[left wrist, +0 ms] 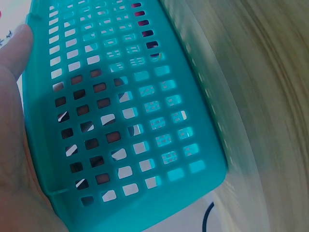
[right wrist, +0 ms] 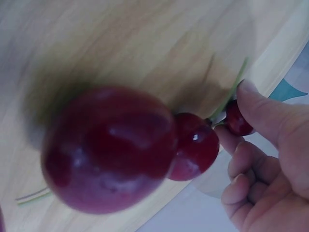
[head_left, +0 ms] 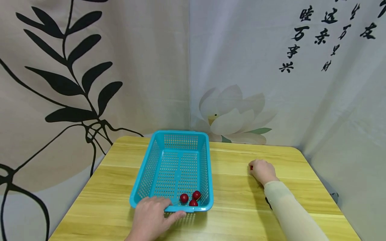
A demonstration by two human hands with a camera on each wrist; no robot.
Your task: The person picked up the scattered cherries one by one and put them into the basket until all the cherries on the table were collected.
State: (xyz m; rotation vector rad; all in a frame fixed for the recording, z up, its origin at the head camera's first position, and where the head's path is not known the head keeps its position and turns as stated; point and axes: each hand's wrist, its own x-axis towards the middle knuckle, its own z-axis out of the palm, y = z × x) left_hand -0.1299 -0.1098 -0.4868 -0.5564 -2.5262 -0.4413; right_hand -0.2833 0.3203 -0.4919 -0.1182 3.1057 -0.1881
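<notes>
My left hand (head_left: 152,214) grips the near rim of a blue plastic basket (head_left: 211,167), thumb outside and fingers over the edge. The left wrist view shows that hand (left wrist: 17,140) along the rim, beside the perforated wall of the basket (left wrist: 159,203). Three dark red cherries (head_left: 184,198) lie in the basket's near right corner. On the right side of the table, my right hand (head_left: 263,171) pinches a small cherry (right wrist: 237,118) between thumb and finger. Beside it in the right wrist view are another stemmed cherry (right wrist: 195,147) and a much closer one (right wrist: 108,150), both hidden in the head view.
The wooden table (head_left: 235,214) has rounded far corners. A curtain (head_left: 150,67) printed with leaves, a flower and characters hangs right behind its far edge. A light sleeve (head_left: 292,211) covers the right forearm over the table. A green stem (right wrist: 34,197) lies on the wood.
</notes>
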